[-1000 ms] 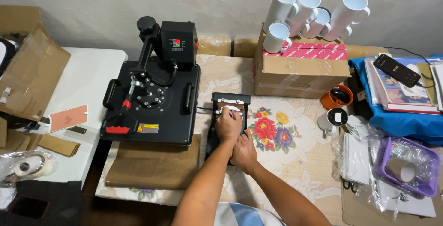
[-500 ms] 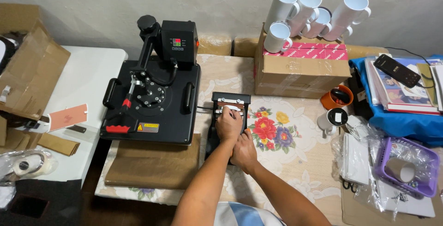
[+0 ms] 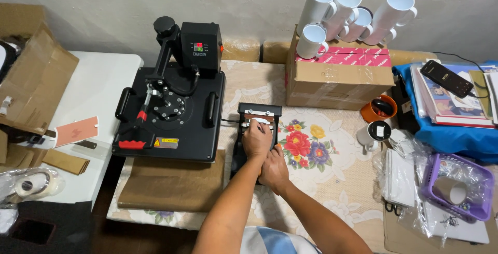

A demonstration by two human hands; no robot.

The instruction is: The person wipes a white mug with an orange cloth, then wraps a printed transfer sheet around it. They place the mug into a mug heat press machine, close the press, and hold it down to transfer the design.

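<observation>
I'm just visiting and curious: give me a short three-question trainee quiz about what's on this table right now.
1. True or false: both hands rest on the small black mug press.
2. What lies on top of the taped cardboard box? A) white ceramic mugs B) folded shirts C) scissors
3. Which side of the small press does the large black flat heat press stand on?

Key:
1. True; left hand is farther up it, right hand nearer its front.
2. A, white ceramic mugs.
3. Its left.

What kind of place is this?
Probably a small home workshop for printing on mugs: a black heat press, blank white mugs on a cardboard box, and both hands on a small mug press.
</observation>
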